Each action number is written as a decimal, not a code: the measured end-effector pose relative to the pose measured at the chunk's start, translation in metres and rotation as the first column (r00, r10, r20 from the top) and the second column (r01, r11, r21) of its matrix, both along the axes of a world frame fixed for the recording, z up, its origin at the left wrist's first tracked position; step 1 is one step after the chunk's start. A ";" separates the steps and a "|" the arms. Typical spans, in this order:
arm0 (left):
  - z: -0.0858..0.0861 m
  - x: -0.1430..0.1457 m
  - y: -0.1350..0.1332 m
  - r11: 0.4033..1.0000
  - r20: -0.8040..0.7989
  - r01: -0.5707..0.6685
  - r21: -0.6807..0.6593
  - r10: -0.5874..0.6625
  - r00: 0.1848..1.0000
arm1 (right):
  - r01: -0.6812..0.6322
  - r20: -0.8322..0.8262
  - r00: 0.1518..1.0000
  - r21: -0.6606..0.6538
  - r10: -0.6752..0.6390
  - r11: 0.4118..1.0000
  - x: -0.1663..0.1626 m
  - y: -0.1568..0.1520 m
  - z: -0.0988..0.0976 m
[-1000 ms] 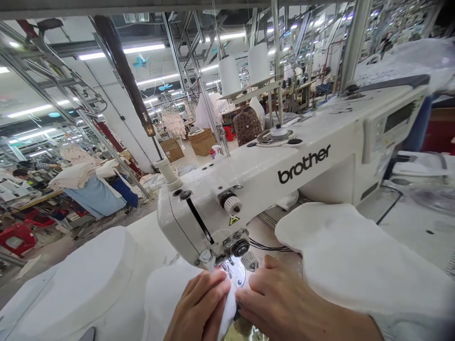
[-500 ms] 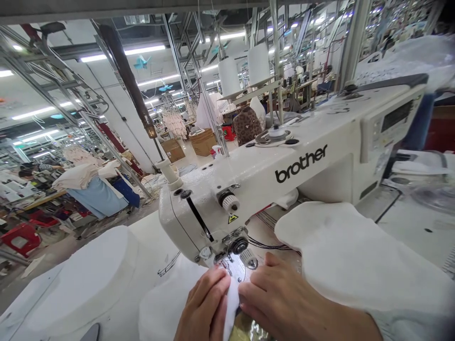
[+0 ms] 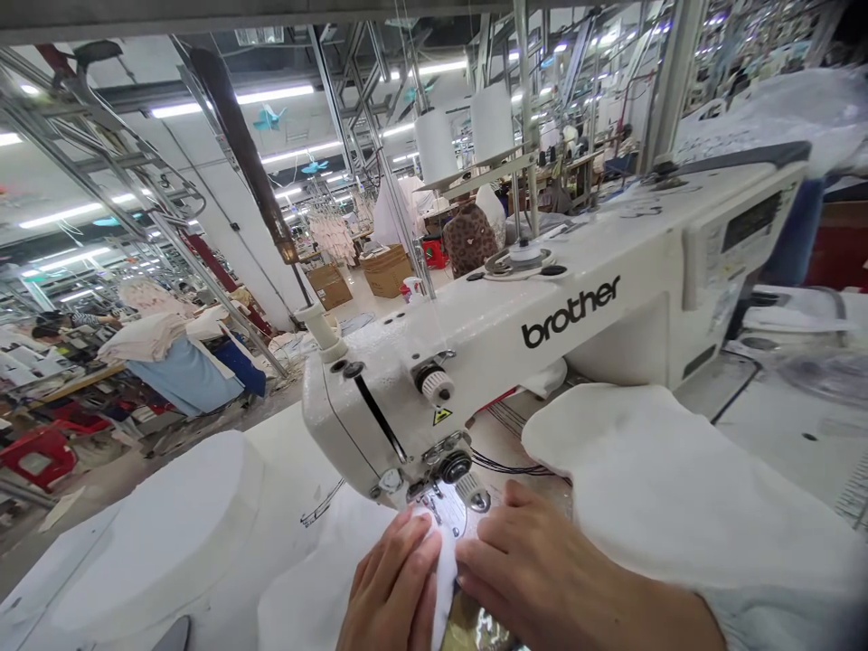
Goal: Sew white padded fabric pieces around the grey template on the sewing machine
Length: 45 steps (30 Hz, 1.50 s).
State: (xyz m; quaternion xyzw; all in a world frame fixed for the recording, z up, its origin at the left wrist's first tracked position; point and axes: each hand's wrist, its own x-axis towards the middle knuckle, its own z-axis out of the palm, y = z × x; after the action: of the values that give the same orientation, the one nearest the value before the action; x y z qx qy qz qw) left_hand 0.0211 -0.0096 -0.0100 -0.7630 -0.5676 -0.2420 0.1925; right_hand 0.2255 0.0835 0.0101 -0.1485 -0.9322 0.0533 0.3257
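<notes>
- While both hands lie flat at the needle of the sewing machine, the head view shows a small white cloth pinched between them.
- Left hand rests on the cloth from the left; its fingers are stretched out and press down on the fabric, not clenched.
- Right hand rests just beside it on the right; its fingers also lie flat, pressing the edge of the cloth, without a closed grasp.
- The cloth is on the table directly in front of the presser foot, with a raised fold between the two hands.
- More white fabric spreads to the left below the machine head.
- A pile of white pieces lies on the right, touching the right forearm.
- Another pile, rounded, lies on the left, apart from the hands.
- Two thread cones stand behind the machine on a stand.
- Further back, the hall has boxes, a red stool and a light blue cover over a table at the left.
- Whether the needle touches the cloth I cannot tell; the fingers hide it.
</notes>
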 end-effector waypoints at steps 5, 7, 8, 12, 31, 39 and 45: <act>-0.007 0.005 -0.002 0.998 0.000 -0.068 0.009 0.068 0.998 | 0.006 0.036 0.999 -0.027 -0.005 1.000 0.002 -0.002 0.002; -0.005 0.002 -0.003 0.997 -0.039 -0.083 -0.004 0.083 0.996 | 0.004 0.043 0.999 -0.039 -0.003 0.999 0.002 -0.002 0.001; -0.002 -0.001 -0.002 0.996 -0.073 -0.084 -0.018 0.082 0.994 | 0.003 0.039 0.999 -0.041 -0.001 0.999 0.002 -0.002 0.000; 0.022 -0.011 0.001 0.991 -0.250 0.045 -0.128 -0.076 0.965 | -0.006 0.031 0.999 -0.038 0.007 0.999 0.003 -0.001 -0.002; 0.033 -0.005 -0.003 0.994 -0.198 0.051 -0.099 -0.069 0.978 | -0.027 0.085 0.996 -0.061 0.032 0.998 0.006 -0.001 0.000; 0.003 0.018 -0.008 0.983 -0.143 -0.184 -0.005 0.182 0.973 | -0.025 0.077 0.997 -0.072 0.031 0.997 0.005 0.000 -0.003; 0.001 0.035 -0.011 0.960 -0.047 -0.279 -0.041 0.277 0.960 | -0.024 0.045 0.999 -0.063 0.027 0.998 0.006 0.000 -0.003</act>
State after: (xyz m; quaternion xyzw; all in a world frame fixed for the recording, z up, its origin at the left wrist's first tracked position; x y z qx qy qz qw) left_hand 0.0559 -0.0203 -0.0094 -0.6848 -0.6706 -0.1838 0.2181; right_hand 0.2311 0.0836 0.0070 -0.1479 -0.9391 0.0832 0.2988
